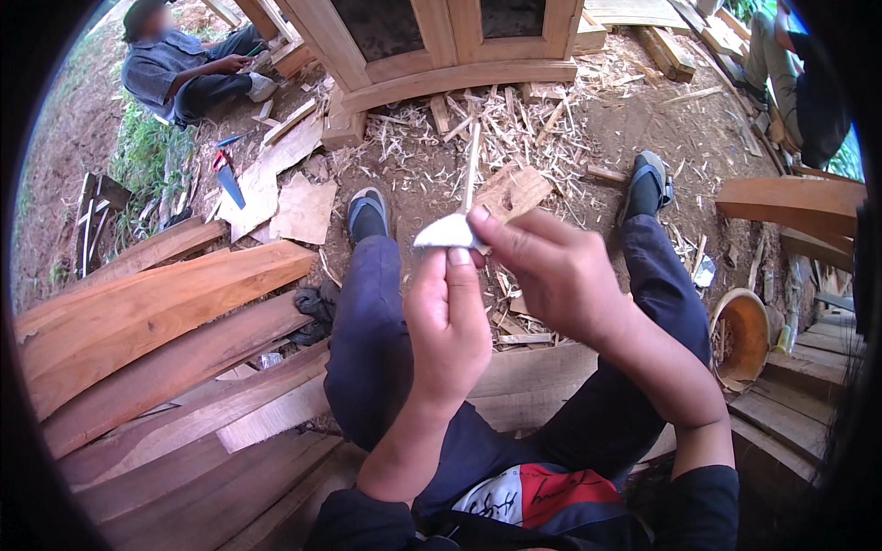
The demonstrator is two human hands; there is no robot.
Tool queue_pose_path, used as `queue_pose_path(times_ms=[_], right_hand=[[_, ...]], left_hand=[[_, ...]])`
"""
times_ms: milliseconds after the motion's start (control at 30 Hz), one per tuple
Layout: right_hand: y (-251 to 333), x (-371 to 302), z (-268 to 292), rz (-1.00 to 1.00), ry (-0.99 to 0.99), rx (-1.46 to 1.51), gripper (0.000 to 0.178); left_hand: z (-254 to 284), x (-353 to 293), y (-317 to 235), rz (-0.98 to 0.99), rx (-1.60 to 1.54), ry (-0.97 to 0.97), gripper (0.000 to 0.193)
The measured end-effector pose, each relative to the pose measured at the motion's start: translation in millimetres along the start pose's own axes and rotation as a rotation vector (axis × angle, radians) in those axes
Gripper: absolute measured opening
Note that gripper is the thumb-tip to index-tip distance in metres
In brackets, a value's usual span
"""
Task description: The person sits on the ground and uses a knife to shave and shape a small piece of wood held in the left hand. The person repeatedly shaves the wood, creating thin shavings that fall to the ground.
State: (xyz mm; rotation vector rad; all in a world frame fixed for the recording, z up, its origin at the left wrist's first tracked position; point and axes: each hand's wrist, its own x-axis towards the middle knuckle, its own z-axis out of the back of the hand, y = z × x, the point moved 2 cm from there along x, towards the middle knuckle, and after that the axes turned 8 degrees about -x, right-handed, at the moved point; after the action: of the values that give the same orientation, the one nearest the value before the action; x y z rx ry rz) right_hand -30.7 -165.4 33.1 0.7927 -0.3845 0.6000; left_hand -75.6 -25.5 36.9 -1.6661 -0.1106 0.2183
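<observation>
A small whitish piece (448, 231), flat with a curved edge like folded paper or sheet, is held up between my hands, above the ground between my knees. My left hand (448, 321) is closed, its thumb pressed on the lower edge of the piece. From the right, my right hand (551, 262) pinches the other end between thumb and fingers. Just beyond my fingertips a thin wooden strip (473, 170) points away from me; whether it touches my hand I cannot tell. The fingers behind the piece are partly hidden.
A wooden panelled frame (459, 73) stands ahead over scattered shavings (423, 151). Planks (165, 294) are stacked at left, near a handsaw (228, 179). An orange bucket (740, 340) lies at right. One person (184, 73) sits far left, another (799, 83) is far right.
</observation>
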Motion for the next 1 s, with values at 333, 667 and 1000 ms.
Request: queue_pose_path(times_ms=[333,667,1000], right_hand=[[-17.5,11.5,2.2,-0.077,-0.051,0.008,0.042],[-14.0,10.1,1.8,-0.067,-0.009,0.053,0.036],[-2.6,5.2,-7.5,-0.066,-0.058,0.037,0.034]], left_hand=[[-3.5,-4.1,1.6,0.040,-0.028,0.023,0.026],[-1.5,-3.1,7.2,0.035,-0.001,0.005,0.027],[-3.2,-1.6,13.8,0.034,0.013,-0.026,0.026]])
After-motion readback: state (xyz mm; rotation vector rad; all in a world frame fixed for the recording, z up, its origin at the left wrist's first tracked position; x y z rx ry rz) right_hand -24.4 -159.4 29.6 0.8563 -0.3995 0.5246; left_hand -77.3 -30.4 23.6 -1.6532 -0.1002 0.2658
